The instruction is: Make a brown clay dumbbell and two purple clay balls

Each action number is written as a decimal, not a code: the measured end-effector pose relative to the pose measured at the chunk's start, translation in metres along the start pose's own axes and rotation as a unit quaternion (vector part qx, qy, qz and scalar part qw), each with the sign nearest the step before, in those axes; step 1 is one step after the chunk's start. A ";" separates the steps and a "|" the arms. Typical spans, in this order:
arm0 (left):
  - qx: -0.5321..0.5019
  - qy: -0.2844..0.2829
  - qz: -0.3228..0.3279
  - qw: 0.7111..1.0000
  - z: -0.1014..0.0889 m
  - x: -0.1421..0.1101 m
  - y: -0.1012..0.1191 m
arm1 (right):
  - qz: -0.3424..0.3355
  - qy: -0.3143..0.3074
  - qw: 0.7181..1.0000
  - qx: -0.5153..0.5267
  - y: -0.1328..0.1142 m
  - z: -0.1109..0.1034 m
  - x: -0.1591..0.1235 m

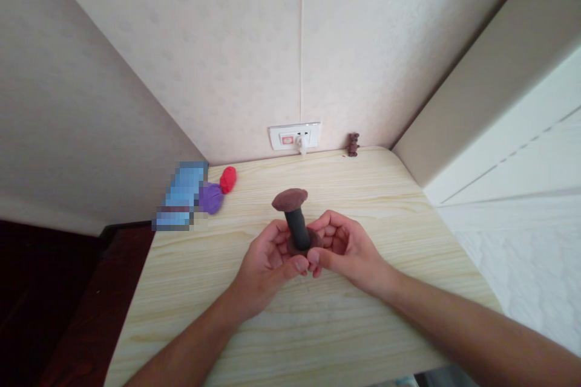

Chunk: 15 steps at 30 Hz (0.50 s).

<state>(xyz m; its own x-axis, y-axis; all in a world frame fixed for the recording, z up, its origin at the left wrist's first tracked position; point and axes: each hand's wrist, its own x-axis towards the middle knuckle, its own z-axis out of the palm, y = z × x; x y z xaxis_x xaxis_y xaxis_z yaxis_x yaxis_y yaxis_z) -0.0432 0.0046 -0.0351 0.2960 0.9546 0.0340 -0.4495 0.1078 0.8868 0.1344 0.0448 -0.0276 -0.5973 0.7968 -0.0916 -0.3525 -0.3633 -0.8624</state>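
The left hand [272,260] and right hand [351,248] pinch the brown base [316,238] over the table [295,338], black stem [296,224] and brown cap [289,199] seemingly already joined, purple lump [211,198] and red lump [228,179] untouched

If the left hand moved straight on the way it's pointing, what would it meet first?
The brown base of the black-stemmed object: the left hand appears to be touching it. Beyond, the right hand looks next in line, though depth is unclear from one view.
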 end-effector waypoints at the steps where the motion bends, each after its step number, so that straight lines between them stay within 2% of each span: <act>1: 0.005 0.003 0.000 1.000 0.000 0.000 0.000 | 0.000 0.002 1.000 -0.003 0.000 0.000 0.000; 15: 0.032 0.019 0.014 0.999 0.001 0.001 0.003 | -0.011 0.003 1.000 0.001 -0.004 0.003 0.001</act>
<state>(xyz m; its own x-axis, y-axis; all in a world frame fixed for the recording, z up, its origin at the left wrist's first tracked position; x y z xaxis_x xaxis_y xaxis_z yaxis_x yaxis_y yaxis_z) -0.0436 0.0052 -0.0315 0.2510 0.9671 0.0420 -0.4017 0.0646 0.9135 0.1330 0.0453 -0.0227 -0.5852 0.8073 -0.0762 -0.3660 -0.3468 -0.8636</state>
